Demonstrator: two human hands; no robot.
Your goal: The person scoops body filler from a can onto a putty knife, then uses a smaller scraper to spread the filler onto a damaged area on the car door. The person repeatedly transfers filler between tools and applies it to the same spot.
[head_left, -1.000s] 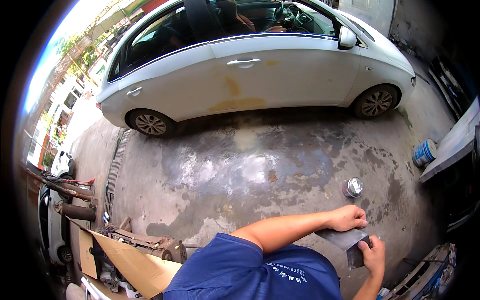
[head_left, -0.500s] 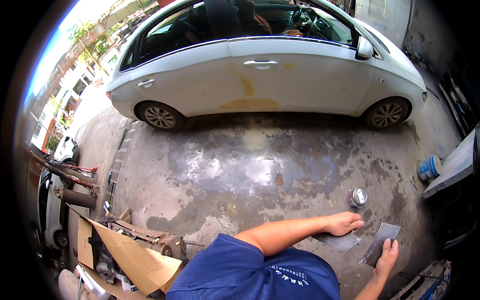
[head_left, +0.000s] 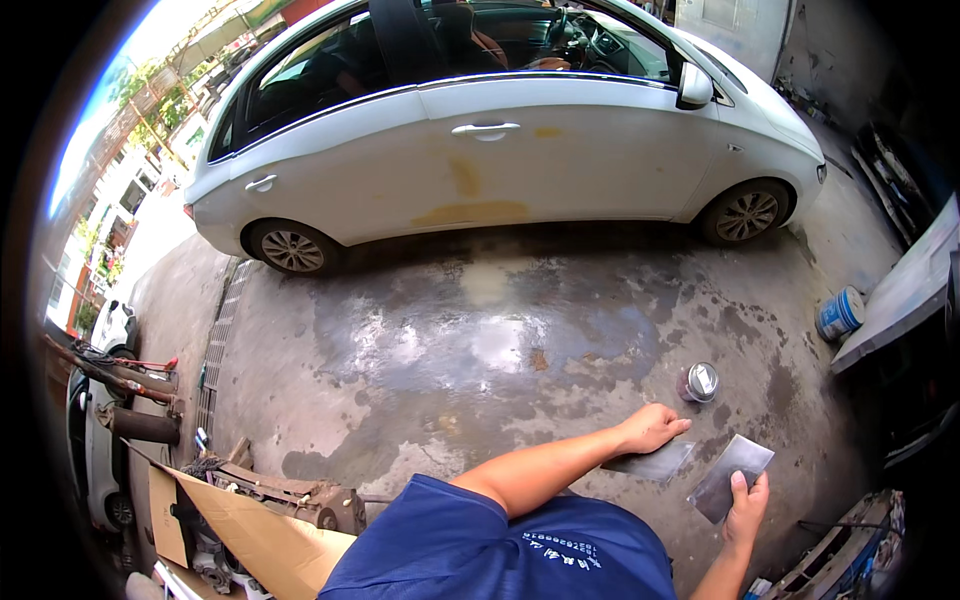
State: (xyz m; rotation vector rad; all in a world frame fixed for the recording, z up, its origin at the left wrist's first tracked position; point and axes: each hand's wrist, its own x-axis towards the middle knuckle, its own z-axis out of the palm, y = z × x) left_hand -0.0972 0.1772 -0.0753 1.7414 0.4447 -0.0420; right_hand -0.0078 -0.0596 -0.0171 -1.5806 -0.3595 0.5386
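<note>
My left hand [head_left: 652, 428] is closed, knuckles up, at the upper edge of a thin grey sheet [head_left: 655, 463]. Its grip is partly hidden, but the sheet appears to hang from the fingers. In my right hand [head_left: 746, 505] is a second flat grey rectangular plate [head_left: 722, 480], with the thumb laid across its face. The two plates are apart, side by side. Just beyond the left hand, a small round tin [head_left: 698, 382] with a silvery lid stands on the floor.
A white car [head_left: 560, 150] with yellowish patches on its doors stands across the far side. The concrete floor [head_left: 480, 390] is stained and partly wet. A blue-and-white bucket [head_left: 840, 312] stands at right. An opened cardboard box [head_left: 250, 520] and metal parts [head_left: 310, 500] lie at lower left.
The whole view has shifted, so the car and tin appear further left and slightly higher. My left hand has drawn slightly left, and the right-hand plate shows more of its face.
</note>
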